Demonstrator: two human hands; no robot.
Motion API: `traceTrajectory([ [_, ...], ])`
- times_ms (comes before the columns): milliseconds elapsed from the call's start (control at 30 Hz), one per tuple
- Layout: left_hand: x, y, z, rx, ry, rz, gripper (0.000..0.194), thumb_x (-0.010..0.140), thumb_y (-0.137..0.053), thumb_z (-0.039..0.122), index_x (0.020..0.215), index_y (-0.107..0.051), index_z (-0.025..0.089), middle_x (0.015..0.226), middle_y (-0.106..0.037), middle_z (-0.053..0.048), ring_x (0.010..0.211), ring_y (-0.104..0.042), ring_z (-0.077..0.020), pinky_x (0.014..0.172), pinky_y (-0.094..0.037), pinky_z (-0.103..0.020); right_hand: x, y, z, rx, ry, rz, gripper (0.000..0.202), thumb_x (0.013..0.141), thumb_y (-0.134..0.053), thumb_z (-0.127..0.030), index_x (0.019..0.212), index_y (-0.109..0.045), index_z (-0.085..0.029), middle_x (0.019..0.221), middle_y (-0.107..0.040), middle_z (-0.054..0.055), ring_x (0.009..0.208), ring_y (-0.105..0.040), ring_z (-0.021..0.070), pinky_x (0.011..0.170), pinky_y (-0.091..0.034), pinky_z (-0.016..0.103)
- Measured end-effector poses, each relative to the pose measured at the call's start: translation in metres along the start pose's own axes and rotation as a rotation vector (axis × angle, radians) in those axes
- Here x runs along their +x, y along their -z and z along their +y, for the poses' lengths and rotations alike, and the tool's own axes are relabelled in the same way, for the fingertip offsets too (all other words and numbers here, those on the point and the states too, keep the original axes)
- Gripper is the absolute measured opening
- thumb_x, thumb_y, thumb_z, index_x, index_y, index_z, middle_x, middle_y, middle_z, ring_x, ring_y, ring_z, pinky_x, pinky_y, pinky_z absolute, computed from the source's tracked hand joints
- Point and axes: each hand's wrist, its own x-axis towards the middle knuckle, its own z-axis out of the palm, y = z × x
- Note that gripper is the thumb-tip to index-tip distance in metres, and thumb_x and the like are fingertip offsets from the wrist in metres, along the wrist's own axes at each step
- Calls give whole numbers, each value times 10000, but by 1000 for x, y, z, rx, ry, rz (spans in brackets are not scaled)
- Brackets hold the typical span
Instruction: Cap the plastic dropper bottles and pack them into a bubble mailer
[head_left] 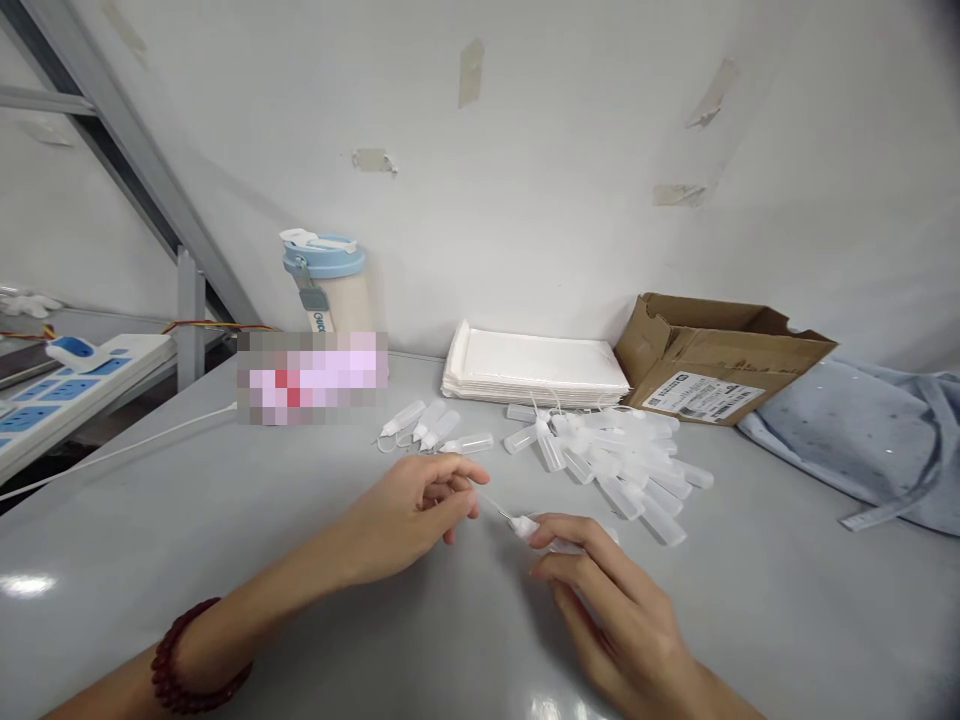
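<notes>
My right hand (611, 600) has its fingers closed around a small translucent needle-tip bottle (523, 526). The bottle lies on its side with the white cap and thin metal needle pointing at my left hand; the fingers hide much of its body. My left hand (424, 510) is curled, thumb and fingertips close together right at the needle's end. A thin pale strip shows between those fingertips and the needle, too small to name. Beyond my left hand lie several similar bottles (439, 428). A larger heap of them (622, 450) spreads out past my right hand.
White padded envelopes (536, 365) are stacked by the wall, beside an open cardboard box (720, 365). Grey-blue cloth (862, 450) lies at the right. A blue-lidded tumbler (326, 280) stands behind a blurred-out pink item (322, 375). A power strip (75, 390) and cable are at left.
</notes>
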Motion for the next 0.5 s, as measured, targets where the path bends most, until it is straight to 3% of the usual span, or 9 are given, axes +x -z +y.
traceTrajectory([
  [133,1,0,-1,97,-59,47,239,856,-460,336,866,-635,173,760,-608,0,639,-570,-132,597,-433,-238,-3,-1,1,-5,-42,-24,280,842,-364,29,927,-545,-167,1023,-554,130,799,-623,164,610,-515,254],
  [333,-2,-7,-1,176,-129,-53,240,876,-445,316,845,-647,189,733,-611,9,631,-559,-127,595,-420,-228,-1,-1,1,40,-52,-39,288,842,-354,39,965,-533,-150,1018,-532,128,805,-595,155,621,-494,250],
  [500,-5,-8,3,198,-136,-48,252,888,-439,320,832,-646,189,727,-614,15,619,-557,-116,578,-397,-214,-3,-1,0,75,-54,-29,297,836,-353,43,966,-535,-153,1023,-525,121,840,-580,158,628,-483,244],
])
